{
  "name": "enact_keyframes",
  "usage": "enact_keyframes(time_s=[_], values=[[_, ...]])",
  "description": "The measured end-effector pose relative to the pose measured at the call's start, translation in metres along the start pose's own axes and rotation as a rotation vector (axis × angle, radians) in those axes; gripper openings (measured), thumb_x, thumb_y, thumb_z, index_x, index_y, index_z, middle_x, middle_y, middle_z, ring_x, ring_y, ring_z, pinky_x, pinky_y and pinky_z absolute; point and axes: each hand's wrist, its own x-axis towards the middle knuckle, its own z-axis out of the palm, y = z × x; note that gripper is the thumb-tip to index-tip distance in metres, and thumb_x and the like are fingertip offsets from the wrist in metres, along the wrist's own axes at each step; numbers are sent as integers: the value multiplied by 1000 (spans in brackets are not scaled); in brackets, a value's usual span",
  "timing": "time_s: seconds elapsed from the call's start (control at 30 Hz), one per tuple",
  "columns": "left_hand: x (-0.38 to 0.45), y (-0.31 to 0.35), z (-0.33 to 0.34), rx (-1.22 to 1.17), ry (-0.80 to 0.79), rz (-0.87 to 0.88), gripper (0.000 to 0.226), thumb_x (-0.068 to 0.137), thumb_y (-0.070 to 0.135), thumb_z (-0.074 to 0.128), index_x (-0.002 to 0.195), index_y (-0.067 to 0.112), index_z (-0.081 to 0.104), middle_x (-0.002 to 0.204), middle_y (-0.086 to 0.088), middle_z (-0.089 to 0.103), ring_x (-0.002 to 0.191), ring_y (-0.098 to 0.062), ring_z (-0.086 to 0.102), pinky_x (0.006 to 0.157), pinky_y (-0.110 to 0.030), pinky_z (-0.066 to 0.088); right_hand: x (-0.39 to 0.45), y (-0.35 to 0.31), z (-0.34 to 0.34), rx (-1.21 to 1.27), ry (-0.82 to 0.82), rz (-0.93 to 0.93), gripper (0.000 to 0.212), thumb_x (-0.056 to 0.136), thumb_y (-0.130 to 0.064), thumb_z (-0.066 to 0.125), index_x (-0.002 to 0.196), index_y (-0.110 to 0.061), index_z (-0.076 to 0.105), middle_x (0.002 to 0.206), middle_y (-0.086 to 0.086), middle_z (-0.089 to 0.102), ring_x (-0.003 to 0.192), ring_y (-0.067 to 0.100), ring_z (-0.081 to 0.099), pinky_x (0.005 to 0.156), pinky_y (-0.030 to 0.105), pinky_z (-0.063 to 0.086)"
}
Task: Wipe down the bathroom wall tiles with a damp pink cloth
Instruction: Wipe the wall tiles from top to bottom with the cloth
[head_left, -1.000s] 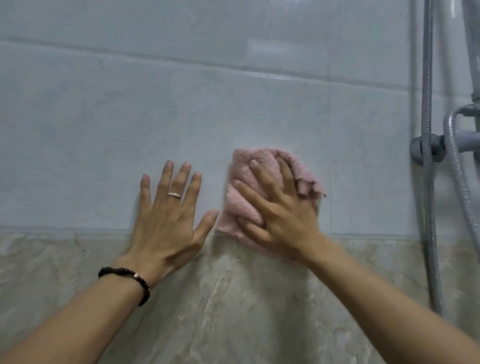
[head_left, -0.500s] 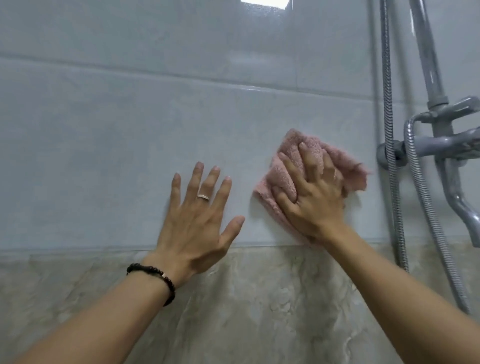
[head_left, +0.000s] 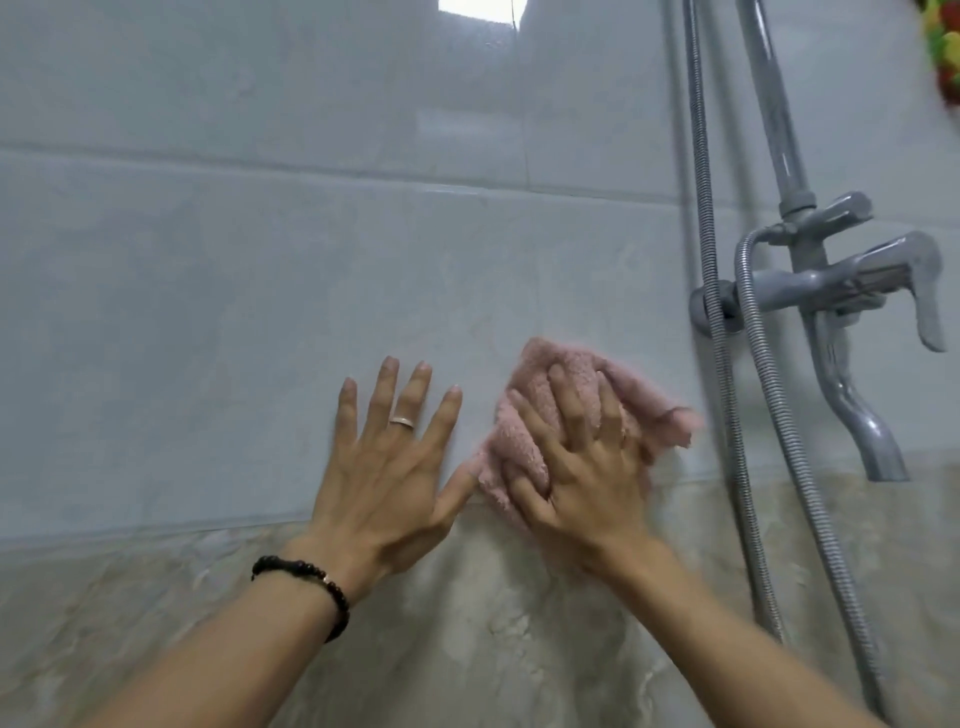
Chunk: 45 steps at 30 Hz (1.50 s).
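I see the wall first: pale grey-blue glossy wall tiles (head_left: 234, 291) fill most of the view, with a band of beige marbled tiles (head_left: 493, 623) below them. No brand, label or writing is readable anywhere.

On the right hangs one grey shower mixer (head_left: 852, 280) with a lever handle and a downturned spout, one upright riser pipe (head_left: 769, 104) above it, and two runs of ribbed metal hose (head_left: 701, 156) hanging down the wall beside it.

Two bare forearms reach up from the bottom edge. My left hand (head_left: 387, 467) lies flat against the grey tile, fingers straight and spread, holding nothing; its thumb tip just touches the cloth's edge. My right hand (head_left: 576, 467) presses the one pink cloth (head_left: 524, 441), a bunched terry rag, against the wall, fingers spread over it and bent slightly into its folds. The cloth sits at the seam between the grey tile and the marbled band, between the left hand and the hoses.

One black bead bracelet (head_left: 311, 577) circles the left wrist, and one silver ring (head_left: 402, 422) sits on a left finger.
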Motion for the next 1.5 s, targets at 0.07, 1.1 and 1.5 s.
enact_keyframes(time_s=[0.07, 1.1, 1.5], values=[[1, -4, 1, 25, -14, 9, 68, 93, 59, 25, 146, 19, 41, 155, -15, 31, 146, -37, 18, 113, -63, 8, 26, 19, -6, -5, -56, -144, 71, 89, -61, 43, 155, -34, 35, 166, 6, 23, 150, 44, 22, 117, 62, 18], [-106, -18, 39, -32, 80, 81, 71, 89, 52, 38, 146, 10, 40, 153, -14, 36, 145, -33, 24, 112, -66, 13, -35, -51, 6, 11, 45, 256, 75, 92, -63, 32, 159, -31, 23, 168, 8, 12, 150, 46, 13, 117, 64, 17], [-184, -46, 28, -25, 22, -127, 74, 88, 54, 35, 148, 11, 32, 156, -16, 29, 147, -37, 16, 114, -65, 2, -83, -125, 5, 97, -45, 459, 72, 96, -66, 26, 160, -36, 9, 170, 3, -4, 152, 45, -7, 119, 60, -3]])
